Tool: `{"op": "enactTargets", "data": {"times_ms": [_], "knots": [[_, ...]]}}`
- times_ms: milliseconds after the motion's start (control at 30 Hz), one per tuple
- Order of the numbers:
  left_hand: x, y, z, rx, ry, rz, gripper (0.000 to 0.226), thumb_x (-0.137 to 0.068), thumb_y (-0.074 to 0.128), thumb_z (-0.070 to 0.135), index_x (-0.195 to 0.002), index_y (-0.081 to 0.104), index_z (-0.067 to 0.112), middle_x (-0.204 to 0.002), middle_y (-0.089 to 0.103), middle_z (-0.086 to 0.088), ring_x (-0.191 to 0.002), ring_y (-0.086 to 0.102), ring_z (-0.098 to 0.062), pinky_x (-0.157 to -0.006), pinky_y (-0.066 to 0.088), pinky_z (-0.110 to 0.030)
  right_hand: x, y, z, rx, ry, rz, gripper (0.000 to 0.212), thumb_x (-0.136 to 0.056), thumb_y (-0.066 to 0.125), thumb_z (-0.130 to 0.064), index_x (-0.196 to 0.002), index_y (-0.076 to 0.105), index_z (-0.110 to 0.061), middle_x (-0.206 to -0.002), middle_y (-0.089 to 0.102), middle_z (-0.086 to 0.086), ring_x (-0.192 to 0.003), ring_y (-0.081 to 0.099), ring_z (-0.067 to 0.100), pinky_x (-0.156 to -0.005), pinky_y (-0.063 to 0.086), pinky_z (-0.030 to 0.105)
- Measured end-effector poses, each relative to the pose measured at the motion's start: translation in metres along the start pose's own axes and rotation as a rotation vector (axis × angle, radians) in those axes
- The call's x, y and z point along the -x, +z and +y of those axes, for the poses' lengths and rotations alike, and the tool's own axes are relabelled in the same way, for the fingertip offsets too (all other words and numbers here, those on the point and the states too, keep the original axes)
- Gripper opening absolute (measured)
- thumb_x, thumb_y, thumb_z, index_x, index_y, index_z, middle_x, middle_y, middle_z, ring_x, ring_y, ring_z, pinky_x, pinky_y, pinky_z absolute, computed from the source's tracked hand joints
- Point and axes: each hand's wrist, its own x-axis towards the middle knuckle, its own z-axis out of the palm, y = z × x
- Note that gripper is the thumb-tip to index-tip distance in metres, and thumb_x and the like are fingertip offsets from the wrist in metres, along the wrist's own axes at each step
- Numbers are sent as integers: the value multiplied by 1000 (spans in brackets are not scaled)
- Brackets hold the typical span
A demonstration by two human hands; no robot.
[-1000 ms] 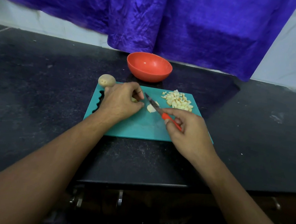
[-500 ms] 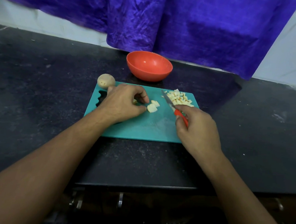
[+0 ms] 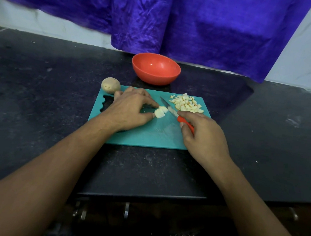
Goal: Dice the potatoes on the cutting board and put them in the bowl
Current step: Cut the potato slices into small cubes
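On the dark speckled counter, smeared with pale dust and scratches, a teal cutting board lies straight in front of me, its near edge not far from the counter's front lip. A wavy cut-out grip runs along the board's left end.

My left hand rests on the board, thumb and fingertips pinching a pale potato chunk near the board's middle. My right hand is wrapped round the red handle of a small knife. Its blade lies low over the board, pointing away and to the left, just beside the chunk on its right. Whether the edge touches the chunk I cannot tell.

Beyond the blade, at the board's far right corner, sits a heap of diced potato. A whole unpeeled potato sits at the far left corner. An orange-red bowl stands on the counter just behind the board, apart from it.

Behind the bowl a crumpled purple cloth hangs down to the counter's back edge, covering most of a white tiled wall that shows at both sides. Under the counter's front edge it is dim, and metal cabinet handles catch a little light.
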Motion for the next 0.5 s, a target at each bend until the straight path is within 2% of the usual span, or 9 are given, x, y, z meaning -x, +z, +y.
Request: {"op": "enactTargets", "data": {"times_ms": [200,300,367,500], "knots": [[1,0,1,31,4,33,29,-90,69,46,-119,70,49,-125,57,18,-124,43,-15,-94,27,-40,-5,3,-6,-54,82,35,38,-103,52,-25,-140,60,-23,-132,65,-3,-118,59,17,-88,45,32],[2,-1,1,54,-7,66,23,-87,73,47,-110,72,48,-122,59,18,-123,46,-14,-95,29,-39,-10,6,-8,-104,139,27,30,-102,50,-19,-131,58,-23,-109,63,-6,-91,58,11,-68,39,27],[2,-1,1,57,-21,96,18,-84,75,50,-101,73,45,-116,61,18,-120,48,-13,-95,31,-40,-13,7,-8,-120,172,10,27,-101,50,-17,-127,53,-24,-91,55,-11,-75,52,7,-57,33,24],[4,0,5,56,-53,144,17,-80,78,52,-84,70,38,-103,63,15,-113,51,-13,-99,37,-47,-13,9,-7,-154,168,17,28,-100,50,-17,-127,52,-25,-84,51,-12,-72,51,5,-57,34,25]]}}
